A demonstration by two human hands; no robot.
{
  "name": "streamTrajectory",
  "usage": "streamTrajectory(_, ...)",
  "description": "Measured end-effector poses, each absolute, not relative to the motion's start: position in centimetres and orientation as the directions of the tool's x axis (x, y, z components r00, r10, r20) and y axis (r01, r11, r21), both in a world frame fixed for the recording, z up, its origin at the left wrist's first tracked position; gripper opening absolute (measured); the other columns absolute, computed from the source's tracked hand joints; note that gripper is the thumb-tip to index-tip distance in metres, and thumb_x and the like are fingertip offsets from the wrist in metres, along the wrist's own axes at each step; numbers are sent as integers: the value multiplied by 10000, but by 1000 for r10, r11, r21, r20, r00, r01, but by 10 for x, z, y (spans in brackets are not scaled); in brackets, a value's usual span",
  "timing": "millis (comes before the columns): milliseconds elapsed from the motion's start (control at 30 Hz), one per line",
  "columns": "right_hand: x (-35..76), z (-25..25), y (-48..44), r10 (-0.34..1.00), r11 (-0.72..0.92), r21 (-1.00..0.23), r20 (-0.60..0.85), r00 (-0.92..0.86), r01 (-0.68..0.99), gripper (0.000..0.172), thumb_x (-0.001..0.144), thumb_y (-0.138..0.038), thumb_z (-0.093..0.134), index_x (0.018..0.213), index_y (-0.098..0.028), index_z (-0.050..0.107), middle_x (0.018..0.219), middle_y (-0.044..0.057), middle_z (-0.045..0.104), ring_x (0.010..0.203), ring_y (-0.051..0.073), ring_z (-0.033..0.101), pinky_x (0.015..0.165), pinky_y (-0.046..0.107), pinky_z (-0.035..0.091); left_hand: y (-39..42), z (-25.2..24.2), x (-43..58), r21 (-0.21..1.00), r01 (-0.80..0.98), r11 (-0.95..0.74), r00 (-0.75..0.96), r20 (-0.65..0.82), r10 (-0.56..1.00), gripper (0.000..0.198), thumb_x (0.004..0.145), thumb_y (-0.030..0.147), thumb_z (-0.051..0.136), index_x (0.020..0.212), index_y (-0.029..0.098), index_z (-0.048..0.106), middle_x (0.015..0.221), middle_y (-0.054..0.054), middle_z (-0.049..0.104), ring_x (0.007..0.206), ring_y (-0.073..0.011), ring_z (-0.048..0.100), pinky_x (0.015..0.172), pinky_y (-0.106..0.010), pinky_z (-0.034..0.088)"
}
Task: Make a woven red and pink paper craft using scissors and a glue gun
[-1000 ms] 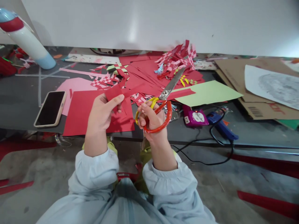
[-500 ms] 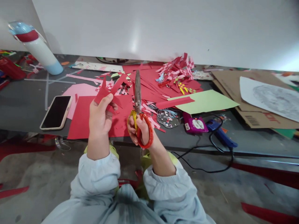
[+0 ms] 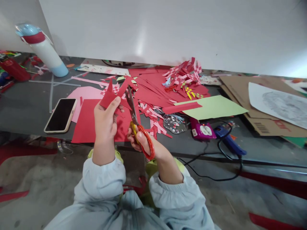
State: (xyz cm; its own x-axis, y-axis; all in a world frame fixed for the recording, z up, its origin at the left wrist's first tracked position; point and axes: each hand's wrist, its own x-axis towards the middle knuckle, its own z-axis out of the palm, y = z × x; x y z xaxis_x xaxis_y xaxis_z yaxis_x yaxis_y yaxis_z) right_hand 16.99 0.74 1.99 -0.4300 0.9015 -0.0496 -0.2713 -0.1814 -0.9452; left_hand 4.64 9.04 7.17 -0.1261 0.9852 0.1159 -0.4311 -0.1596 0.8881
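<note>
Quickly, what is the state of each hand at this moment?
Left hand: closed, holding a red paper piece.
Right hand: closed, holding the scissors by their handles.

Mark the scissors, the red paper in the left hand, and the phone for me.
Scissors (image 3: 134,118), head view: on the metal near the pivot.
Red paper (image 3: 107,99), head view: on its flat face.
Phone (image 3: 60,115), head view: middle of its dark screen.

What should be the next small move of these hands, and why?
Perhaps ease the scissors toward the red paper piece for a cut: the left hand holds it up, while the right hand grips the scissors with their blades seemingly parted close by.
</note>
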Motion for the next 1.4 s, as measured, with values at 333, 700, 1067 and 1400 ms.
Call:
streamTrajectory(333,169,25,8,899,-224,-911,-56,-434,-347,544,774,-761,530,937,-250,435,695,-62,264,493,61,212,455,261,157,90,69,50,920,-349,-176,-63,164,984,155,645,255,813,673,164,691,563,29,628,475,-70,548,467,-182,456)
streamTrajectory(700,167,24,10,911,-228,-902,-65,-406,-368,582,755,-790,518,917,-237,431,666,-76,272,473,49,203,435,236,145,87,65,50,927,-330,-180,8,193,981,195,666,284,831,698,164,680,585,21,635,488,-84,577,477,-191,490)
streamTrajectory(1067,166,29,10,914,-258,-885,-94,-395,-387,629,693,-830,541,891,-244,426,695,-59,310,485,56,207,449,259,137,85,67,49,934,-314,-167,44,190,981,189,681,292,829,698,173,684,584,18,639,498,-89,586,476,-192,489)
streamTrajectory(1400,166,21,11,919,-232,-892,-70,-388,-388,585,768,-804,475,873,-233,403,699,-61,331,473,45,205,425,228,141,84,71,51,941,-303,-153,35,171,985,177,671,291,817,706,179,685,597,18,653,510,-93,593,504,-199,502)
